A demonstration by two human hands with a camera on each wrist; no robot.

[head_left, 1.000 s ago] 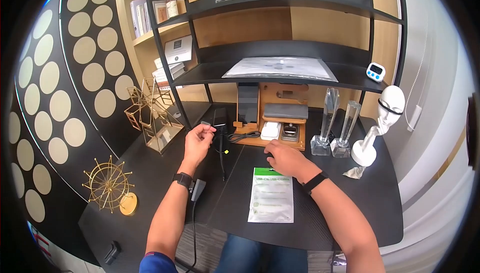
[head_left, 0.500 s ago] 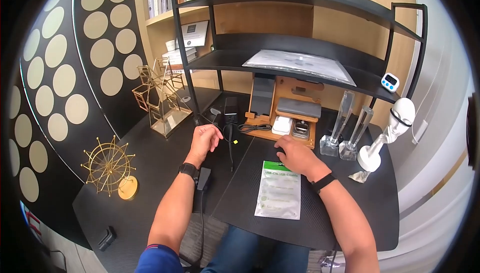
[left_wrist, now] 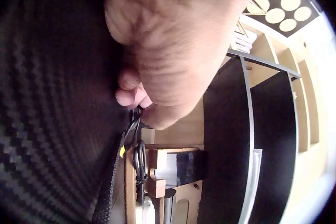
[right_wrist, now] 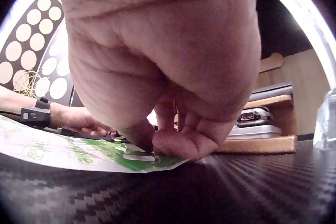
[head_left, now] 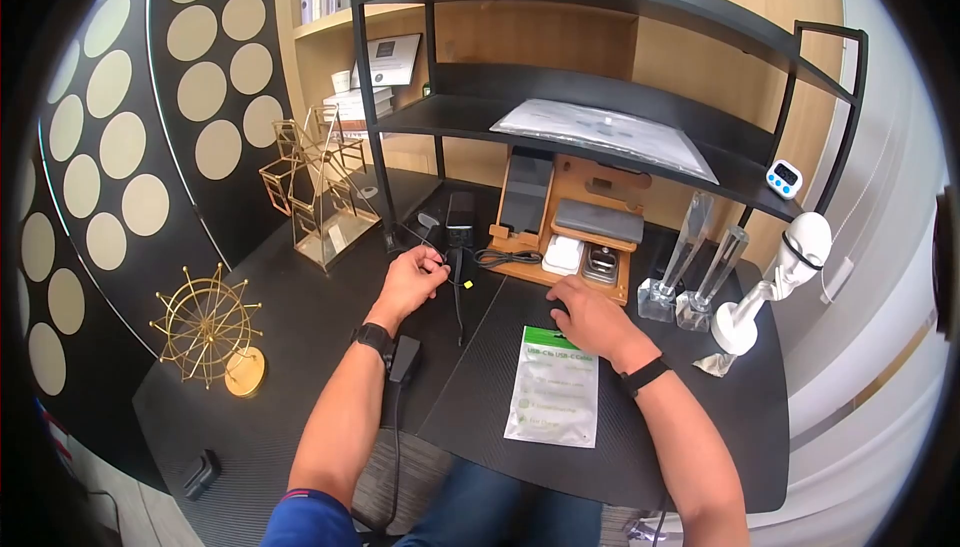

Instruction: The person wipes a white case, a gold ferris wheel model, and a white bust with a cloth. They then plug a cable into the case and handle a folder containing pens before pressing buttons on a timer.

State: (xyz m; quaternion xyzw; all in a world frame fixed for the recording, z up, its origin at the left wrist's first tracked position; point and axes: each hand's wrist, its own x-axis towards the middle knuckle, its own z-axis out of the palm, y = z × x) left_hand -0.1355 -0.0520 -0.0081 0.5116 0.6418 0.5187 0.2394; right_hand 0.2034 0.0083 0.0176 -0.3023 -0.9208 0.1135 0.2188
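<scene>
Fingers of my left hand (head_left: pixel 410 282) curl around a black cable (head_left: pixel 459 299) that trails across the dark desk (head_left: pixel 300 347), just in front of the wooden organiser (head_left: pixel 570 237). My right hand (head_left: pixel 590 315) presses fingertips (right_wrist: pixel 176 145) down on the top edge of a green-and-white packet (head_left: pixel 552 397) lying flat on the desk, well apart from the cable.
</scene>
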